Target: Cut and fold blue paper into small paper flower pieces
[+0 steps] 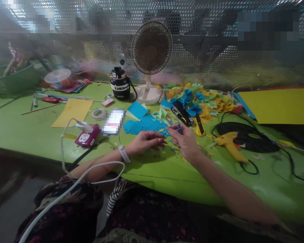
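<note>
My right hand (183, 140) is closed around what look like small blue-handled scissors (179, 128); the fingers cover most of them. Facing it, my left hand (147, 143) has its thumb and fingertips pinched together near the right fingertips, and whatever lies between them is too small to make out. Just beyond both hands lie cut blue paper pieces (145, 124), a blue paper square (137, 110) and yellow and green scraps. A black stapler (181, 113) and a yellow-and-black cutter (199, 125) rest behind my right hand.
A yellow glue gun (230, 145) with a black cord lies right, by a black round mat (245, 136). Left are a phone (114, 121), a tape roll (98, 114) and a purple power adapter (86, 136); its white cable crosses my left forearm. A fan (148, 94) and black jug (120, 84) stand behind.
</note>
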A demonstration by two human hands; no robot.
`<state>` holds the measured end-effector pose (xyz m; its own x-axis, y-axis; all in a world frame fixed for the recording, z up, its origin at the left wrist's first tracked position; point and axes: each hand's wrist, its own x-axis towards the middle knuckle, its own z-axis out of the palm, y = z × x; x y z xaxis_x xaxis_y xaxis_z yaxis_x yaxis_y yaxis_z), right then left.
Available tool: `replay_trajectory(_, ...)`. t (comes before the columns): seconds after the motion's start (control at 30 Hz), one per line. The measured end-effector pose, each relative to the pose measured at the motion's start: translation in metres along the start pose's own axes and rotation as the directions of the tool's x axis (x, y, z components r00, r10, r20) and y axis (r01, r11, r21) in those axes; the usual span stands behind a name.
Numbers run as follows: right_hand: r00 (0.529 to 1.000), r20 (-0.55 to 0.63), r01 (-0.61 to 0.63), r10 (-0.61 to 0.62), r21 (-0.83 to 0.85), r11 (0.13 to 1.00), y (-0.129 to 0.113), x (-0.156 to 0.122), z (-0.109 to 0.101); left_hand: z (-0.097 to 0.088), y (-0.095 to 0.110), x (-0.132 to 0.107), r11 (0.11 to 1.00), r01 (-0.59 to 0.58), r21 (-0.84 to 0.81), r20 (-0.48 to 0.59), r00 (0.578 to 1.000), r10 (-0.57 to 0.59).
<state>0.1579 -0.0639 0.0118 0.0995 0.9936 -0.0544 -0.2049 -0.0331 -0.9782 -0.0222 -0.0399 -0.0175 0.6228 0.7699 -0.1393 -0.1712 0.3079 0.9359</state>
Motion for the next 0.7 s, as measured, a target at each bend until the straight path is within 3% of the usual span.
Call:
replay_trajectory(0.37, 0.998, -0.034, 0.042, -0.045, -0.065, 0.997, 0.0, -0.001, 0.001, 0.002, 0.008, -0.003, 0.999, -0.034, 0.022, -0.032, 0.999, 0.035)
replay_trajectory(0.53, 0.997, 0.009, 0.073, -0.072, -0.155, 0.985, -0.001, -0.001, -0.004, 0.0, 0.011, -0.003, 0.998, -0.059, 0.025, -0.084, 0.995, 0.061)
replay_trajectory(0.63, 0.971, 0.096, 0.24, -0.22, -0.362, 0.901, -0.007, -0.006, -0.007, -0.004, 0.012, -0.001, 0.993, -0.109, 0.037, -0.097, 0.989, 0.112)
replay_trajectory(0.7, 0.926, 0.212, 0.377, -0.313, -0.54, 0.752, -0.009, -0.008, -0.009, -0.007, 0.012, 0.001, 0.988, -0.147, 0.051, -0.093, 0.984, 0.152)
